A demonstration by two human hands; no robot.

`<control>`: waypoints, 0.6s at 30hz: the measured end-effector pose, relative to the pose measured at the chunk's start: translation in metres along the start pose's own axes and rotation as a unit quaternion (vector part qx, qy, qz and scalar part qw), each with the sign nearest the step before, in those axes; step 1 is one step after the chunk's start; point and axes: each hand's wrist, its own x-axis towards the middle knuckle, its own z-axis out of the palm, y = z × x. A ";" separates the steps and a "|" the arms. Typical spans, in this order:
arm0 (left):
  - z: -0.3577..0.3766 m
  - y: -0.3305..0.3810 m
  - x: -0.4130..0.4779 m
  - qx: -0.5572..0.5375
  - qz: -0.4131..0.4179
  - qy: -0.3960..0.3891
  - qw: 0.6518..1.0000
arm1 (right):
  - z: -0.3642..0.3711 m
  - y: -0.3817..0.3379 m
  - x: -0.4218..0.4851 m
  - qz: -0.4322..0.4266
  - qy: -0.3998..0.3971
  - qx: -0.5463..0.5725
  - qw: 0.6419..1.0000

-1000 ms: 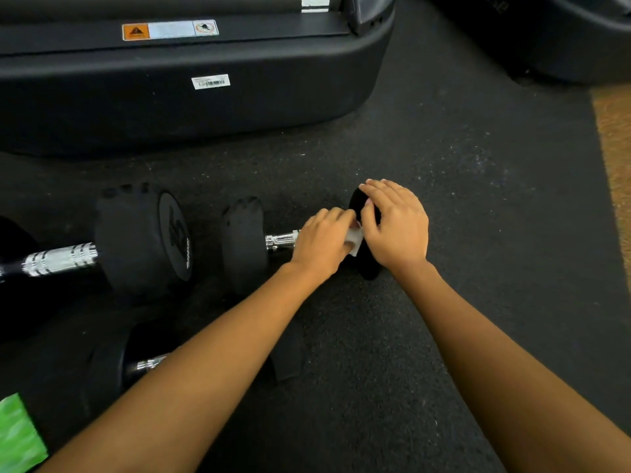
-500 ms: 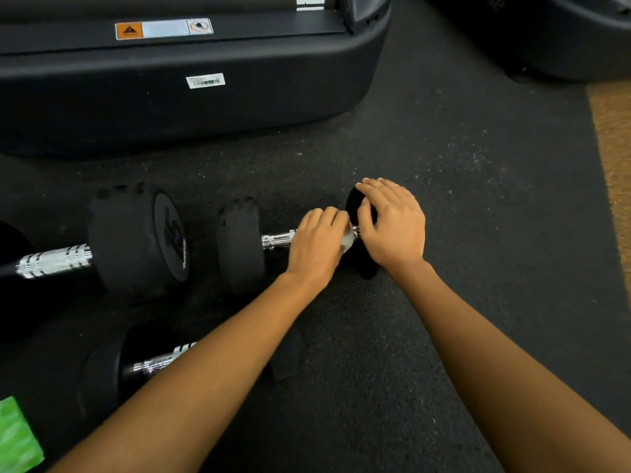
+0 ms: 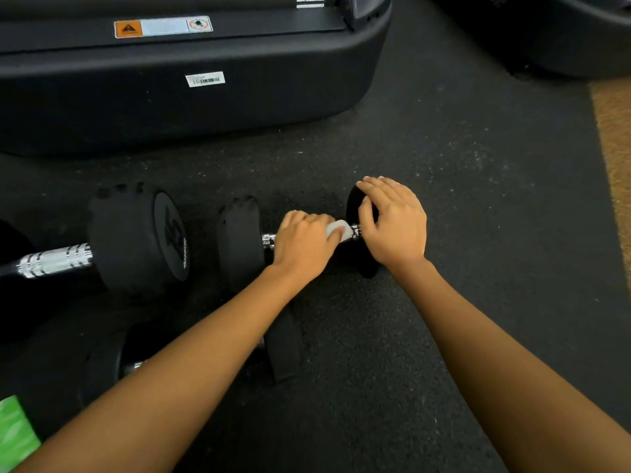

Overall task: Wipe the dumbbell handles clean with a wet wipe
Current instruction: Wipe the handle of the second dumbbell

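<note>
A small black dumbbell (image 3: 239, 240) lies across the rubber floor at the centre, with a chrome handle (image 3: 268, 241). My left hand (image 3: 304, 245) is closed around that handle, pressing a white wet wipe (image 3: 341, 230) against it. My right hand (image 3: 392, 227) rests on top of the dumbbell's right head (image 3: 367, 268), fingers curled over it. A larger dumbbell (image 3: 136, 240) with a knurled chrome handle (image 3: 54, 261) lies to the left. A third dumbbell (image 3: 109, 363) lies nearer me, mostly hidden under my left forearm.
A black machine base (image 3: 205, 107) with a warning label and barcode sticker runs along the back. Another dark machine (image 3: 563, 35) sits at the top right. A green packet (image 3: 15, 435) lies at the bottom left corner. A tan mat edge (image 3: 614, 158) borders the right.
My left hand has turned a little on the handle, so more of the white wipe shows by my thumb. My right hand stays on the right head.
</note>
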 end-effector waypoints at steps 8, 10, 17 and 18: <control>0.002 0.022 0.014 -0.034 0.034 -0.067 0.997 | -0.001 -0.001 0.001 0.006 0.006 0.017 1.000; 0.001 0.008 0.006 -0.044 0.048 -0.042 0.997 | -0.002 -0.001 0.000 0.007 0.006 0.019 1.000; -0.009 0.021 0.024 0.024 -0.059 -0.132 0.989 | -0.002 0.000 0.001 0.009 -0.004 0.026 1.000; -0.006 0.025 0.023 0.013 -0.050 -0.128 0.990 | -0.002 0.000 0.001 0.010 -0.003 0.028 1.000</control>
